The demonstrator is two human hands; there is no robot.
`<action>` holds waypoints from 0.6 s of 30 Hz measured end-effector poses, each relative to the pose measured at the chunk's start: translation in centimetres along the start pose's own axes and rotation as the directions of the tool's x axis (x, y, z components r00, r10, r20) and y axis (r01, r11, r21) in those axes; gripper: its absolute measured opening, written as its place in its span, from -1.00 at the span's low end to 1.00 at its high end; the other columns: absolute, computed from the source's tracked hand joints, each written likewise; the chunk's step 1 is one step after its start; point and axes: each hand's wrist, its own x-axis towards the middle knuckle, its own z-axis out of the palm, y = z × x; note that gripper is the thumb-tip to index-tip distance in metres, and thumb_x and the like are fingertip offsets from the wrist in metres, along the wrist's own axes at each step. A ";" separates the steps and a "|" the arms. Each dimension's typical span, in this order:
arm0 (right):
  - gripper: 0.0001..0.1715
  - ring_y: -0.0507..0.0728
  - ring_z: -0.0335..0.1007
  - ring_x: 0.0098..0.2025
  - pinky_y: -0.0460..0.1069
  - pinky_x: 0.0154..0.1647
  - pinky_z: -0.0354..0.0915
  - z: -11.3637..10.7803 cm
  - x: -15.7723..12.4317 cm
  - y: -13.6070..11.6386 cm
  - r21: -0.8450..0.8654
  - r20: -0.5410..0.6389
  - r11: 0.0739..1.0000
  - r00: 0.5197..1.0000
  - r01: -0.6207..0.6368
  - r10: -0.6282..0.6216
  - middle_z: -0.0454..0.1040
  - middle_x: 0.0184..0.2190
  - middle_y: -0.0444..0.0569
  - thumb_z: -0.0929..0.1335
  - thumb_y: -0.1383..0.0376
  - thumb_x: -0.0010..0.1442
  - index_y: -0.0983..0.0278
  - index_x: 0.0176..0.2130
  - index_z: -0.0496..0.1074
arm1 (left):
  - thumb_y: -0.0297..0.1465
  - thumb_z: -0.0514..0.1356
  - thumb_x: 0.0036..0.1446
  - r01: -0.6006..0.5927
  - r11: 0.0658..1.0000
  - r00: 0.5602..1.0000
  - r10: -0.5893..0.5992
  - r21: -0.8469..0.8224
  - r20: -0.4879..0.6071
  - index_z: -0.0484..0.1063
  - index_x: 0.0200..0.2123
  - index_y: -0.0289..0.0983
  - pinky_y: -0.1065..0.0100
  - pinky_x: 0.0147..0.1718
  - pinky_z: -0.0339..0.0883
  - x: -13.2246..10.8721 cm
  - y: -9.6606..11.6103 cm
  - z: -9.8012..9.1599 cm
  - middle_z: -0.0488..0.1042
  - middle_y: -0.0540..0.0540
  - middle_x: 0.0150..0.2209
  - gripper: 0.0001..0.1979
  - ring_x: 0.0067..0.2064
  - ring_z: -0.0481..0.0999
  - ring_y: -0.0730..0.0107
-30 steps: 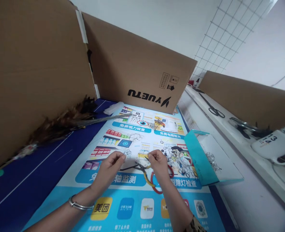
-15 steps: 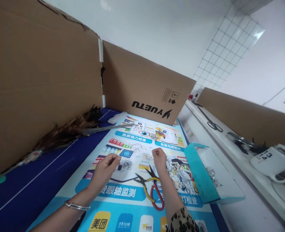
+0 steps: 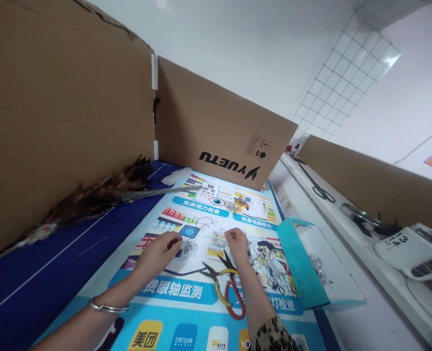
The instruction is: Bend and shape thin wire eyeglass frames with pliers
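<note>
While pliers lie nearby — pinched hands hover apart.

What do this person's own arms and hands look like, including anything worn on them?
The left hand and right hand are both ungloved. A shiny, silver-coloured, rounded bangle circles the left forearm, where no sleeve is visible. On the right arm, a tan-and-black leopard-print sleeve ends partway along the forearm.

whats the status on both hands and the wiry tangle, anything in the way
Left hand, right hand: both pinched, anything held unclear. Wiry tangle right of right hand. Possibly in the way: yellow and red tool handles between forearms.
</note>
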 end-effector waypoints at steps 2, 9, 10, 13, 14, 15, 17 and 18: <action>-0.78 0.10 0.38 -0.48 -0.07 -0.46 0.22 0.0 0.0 0.0 -0.020 0.006 1.000 1.000 0.000 0.000 0.48 -0.56 -0.13 0.30 0.17 0.03 0.24 -0.45 0.46 | -0.29 0.09 0.07 -0.019 0.999 1.000 0.019 0.044 0.017 0.43 -0.39 -0.20 0.37 -0.36 0.24 0.1 -0.2 -0.1 0.45 0.00 -0.41 -0.84 -0.38 0.43 0.30; -0.75 0.09 0.39 -0.48 -0.08 -0.44 0.22 -0.3 0.0 0.0 -0.114 0.024 0.993 1.000 0.013 -0.010 0.49 -0.55 -0.13 0.26 0.16 0.08 0.23 -0.40 0.46 | -0.32 0.07 0.09 -0.045 0.988 0.999 0.041 0.147 0.030 0.44 -0.37 -0.21 0.35 -0.33 0.26 0.2 -0.3 -0.6 0.46 -0.03 -0.38 -0.83 -0.35 0.44 0.28; -0.74 0.09 0.39 -0.47 -0.08 -0.44 0.21 -0.4 0.0 0.0 -0.131 0.026 0.991 1.000 0.016 -0.013 0.49 -0.53 -0.13 0.25 0.15 0.10 0.24 -0.38 0.45 | -0.32 0.06 0.10 -0.044 0.986 0.999 0.040 0.158 0.027 0.44 -0.37 -0.21 0.35 -0.33 0.26 0.3 -0.3 -0.7 0.46 -0.04 -0.38 -0.83 -0.35 0.44 0.28; -0.67 0.09 0.40 -0.42 -0.08 -0.41 0.20 -1.2 -0.1 -0.3 -0.194 0.034 0.981 0.999 0.029 -0.023 0.50 -0.47 -0.11 0.20 0.12 0.16 0.25 -0.30 0.44 | -0.34 0.04 0.11 -0.034 0.981 0.999 0.032 0.189 0.011 0.44 -0.35 -0.22 0.35 -0.33 0.25 0.3 -0.3 -0.9 0.47 -0.04 -0.36 -0.82 -0.32 0.44 0.27; -0.66 0.09 0.40 -0.40 -0.09 -0.41 0.19 -1.5 -0.2 -0.5 -0.219 0.041 0.975 0.999 0.037 -0.028 0.50 -0.45 -0.10 0.19 0.12 0.17 0.25 -0.28 0.43 | -0.34 0.04 0.11 -0.030 0.980 1.000 0.030 0.198 0.007 0.44 -0.35 -0.22 0.36 -0.33 0.24 0.4 -0.4 -0.9 0.47 -0.05 -0.35 -0.82 -0.32 0.44 0.27; -0.66 0.09 0.39 -0.39 -0.09 -0.41 0.18 -1.9 -0.3 -0.7 -0.247 0.053 0.968 0.998 0.047 -0.035 0.50 -0.43 -0.10 0.18 0.11 0.19 0.24 -0.27 0.42 | -0.35 0.04 0.11 -0.026 0.978 1.000 0.026 0.207 0.003 0.44 -0.34 -0.21 0.36 -0.34 0.24 0.4 -0.4 -1.0 0.47 -0.05 -0.34 -0.82 -0.32 0.44 0.28; -0.67 0.08 0.38 -0.38 -0.10 -0.41 0.15 -2.9 -0.7 -1.4 -0.306 0.089 0.949 0.995 0.077 -0.052 0.49 -0.40 -0.09 0.18 0.12 0.21 0.23 -0.28 0.42 | -0.35 0.04 0.11 -0.019 0.975 1.000 0.020 0.222 0.000 0.44 -0.34 -0.21 0.38 -0.37 0.23 0.4 -0.4 -1.1 0.46 -0.04 -0.34 -0.82 -0.34 0.43 0.29; -0.69 0.07 0.37 -0.38 -0.10 -0.42 0.12 -3.3 -1.0 -1.8 -0.338 0.110 0.936 0.992 0.098 -0.064 0.48 -0.40 -0.09 0.18 0.14 0.21 0.22 -0.31 0.42 | -0.36 0.05 0.10 -0.017 0.973 1.000 0.017 0.229 0.002 0.44 -0.35 -0.21 0.38 -0.37 0.22 0.4 -0.4 -1.1 0.46 -0.04 -0.34 -0.83 -0.35 0.43 0.30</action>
